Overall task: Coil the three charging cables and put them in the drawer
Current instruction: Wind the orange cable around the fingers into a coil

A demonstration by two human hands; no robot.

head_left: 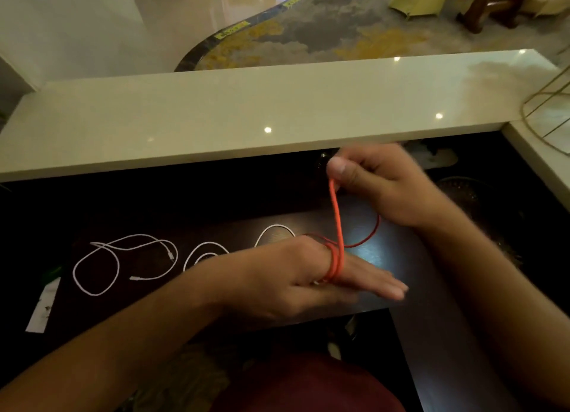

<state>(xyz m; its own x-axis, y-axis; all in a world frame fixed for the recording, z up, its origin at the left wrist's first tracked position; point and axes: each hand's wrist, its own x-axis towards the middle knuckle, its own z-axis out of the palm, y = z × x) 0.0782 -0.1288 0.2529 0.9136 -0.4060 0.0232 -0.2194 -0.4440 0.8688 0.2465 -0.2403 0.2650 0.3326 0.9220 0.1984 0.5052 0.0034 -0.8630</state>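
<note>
Coiling, first cable. The left hand, fingers extended flat, carries several turns of the orange cable wound around it; the right hand pinches the free length above. Two white cables lie loose on the dark bench beyond. No drawer is visible. The next move probably calls for winding the slack onto the left hand.

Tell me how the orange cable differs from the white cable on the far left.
The orange cable is wound around the left hand and pinched by the right hand; the white cable lies untouched on the dark surface. Orange forms tight turns, white sprawls in loose loops. Both are thin and flexible.
</note>
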